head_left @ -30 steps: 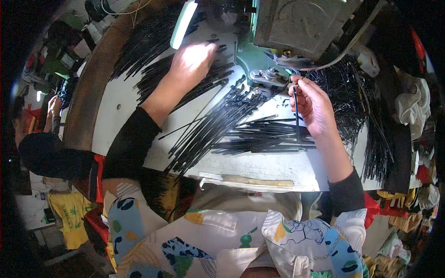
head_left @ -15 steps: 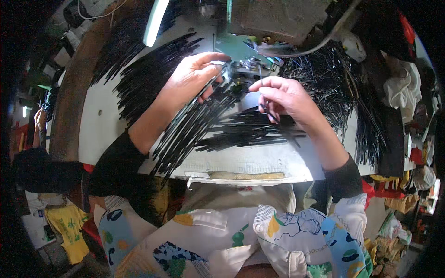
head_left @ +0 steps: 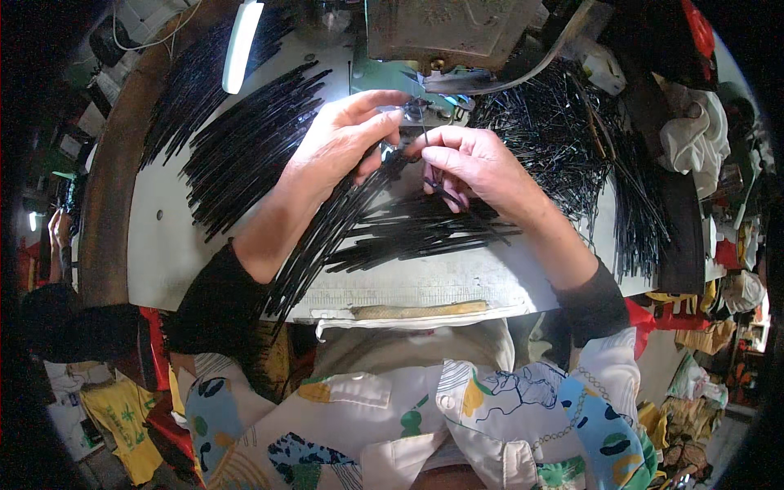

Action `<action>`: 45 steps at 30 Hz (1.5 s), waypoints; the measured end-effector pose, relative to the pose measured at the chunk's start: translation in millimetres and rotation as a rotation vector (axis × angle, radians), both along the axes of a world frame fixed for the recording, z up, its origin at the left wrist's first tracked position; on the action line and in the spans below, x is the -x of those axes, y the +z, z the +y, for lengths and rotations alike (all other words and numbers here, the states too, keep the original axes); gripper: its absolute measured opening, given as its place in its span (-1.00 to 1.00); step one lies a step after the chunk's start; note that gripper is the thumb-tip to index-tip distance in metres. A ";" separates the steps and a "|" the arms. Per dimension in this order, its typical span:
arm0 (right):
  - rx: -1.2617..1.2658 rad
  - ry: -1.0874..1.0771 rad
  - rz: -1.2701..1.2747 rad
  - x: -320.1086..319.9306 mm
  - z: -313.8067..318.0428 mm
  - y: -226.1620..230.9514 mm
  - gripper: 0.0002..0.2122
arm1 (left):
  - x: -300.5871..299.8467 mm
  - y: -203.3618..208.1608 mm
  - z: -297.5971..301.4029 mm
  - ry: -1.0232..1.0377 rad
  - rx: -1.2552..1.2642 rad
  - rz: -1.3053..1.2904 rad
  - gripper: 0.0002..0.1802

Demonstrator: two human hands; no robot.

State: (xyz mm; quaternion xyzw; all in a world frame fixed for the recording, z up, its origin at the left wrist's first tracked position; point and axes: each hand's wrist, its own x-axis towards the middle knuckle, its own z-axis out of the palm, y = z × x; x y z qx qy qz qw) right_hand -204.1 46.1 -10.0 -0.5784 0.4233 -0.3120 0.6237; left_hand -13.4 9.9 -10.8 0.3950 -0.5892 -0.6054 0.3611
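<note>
My left hand (head_left: 336,145) is beside the needle area of a sewing machine (head_left: 449,37), its thumb and forefinger closed on the end of a thin black strip. Below that hand, a bunch of long black strips (head_left: 317,237) trails over the table's front edge. With my right hand (head_left: 478,167) I hold a pair of dark-handled scissors (head_left: 444,193), the loops in my fingers and a slim blade pointing up toward the machine. My right fingertips are close to my left ones. The exact pinch points are partly hidden by my fingers.
More black strips (head_left: 253,139) lie in rows on the white table (head_left: 159,253) at the left. A tangled heap of strips (head_left: 547,139) covers the right side. A bright tube lamp (head_left: 242,47) hangs at upper left. White cloth (head_left: 694,143) is at far right.
My right hand has moved left with the scissors, closer to my left hand. The left hand stays near the machine. The whole view has shifted slightly.
</note>
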 end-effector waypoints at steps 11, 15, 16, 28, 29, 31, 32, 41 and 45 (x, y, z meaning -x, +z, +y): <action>0.034 -0.080 0.005 2.3 -0.4 0.0 -0.79 | 9.0 -2.4 -2.1 0.007 0.010 0.086 -0.59; 0.029 -0.091 -0.005 3.1 -1.0 -3.0 -0.78 | 9.1 -5.8 -3.6 0.004 -0.010 0.109 -0.59; 0.026 -0.092 -0.004 3.3 -1.4 -3.1 -0.78 | 9.0 -6.2 -3.8 -0.001 -0.009 0.113 -0.59; 0.078 -0.034 0.075 7.6 -8.2 -4.9 -0.80 | 8.6 -0.4 -6.1 0.009 0.065 -0.003 -0.57; 0.072 -0.036 0.065 7.6 -8.4 -5.3 -0.80 | 8.6 0.0 -6.0 0.010 0.058 -0.009 -0.57; 0.065 -0.037 0.055 7.5 -8.9 -5.6 -0.80 | 8.7 0.1 -5.2 0.013 0.060 -0.009 -0.57; 0.053 -0.039 0.057 7.6 -8.9 -5.4 -0.80 | 8.8 0.1 -5.0 0.016 0.063 -0.009 -0.56; -0.152 -0.034 -0.124 8.5 -6.2 3.8 -0.78 | 4.7 6.7 -9.0 -0.040 -0.048 -0.171 -0.67; -0.161 -0.050 -0.158 7.6 -5.3 1.4 -0.77 | 4.9 10.9 -5.0 -0.052 -0.024 -0.172 -0.62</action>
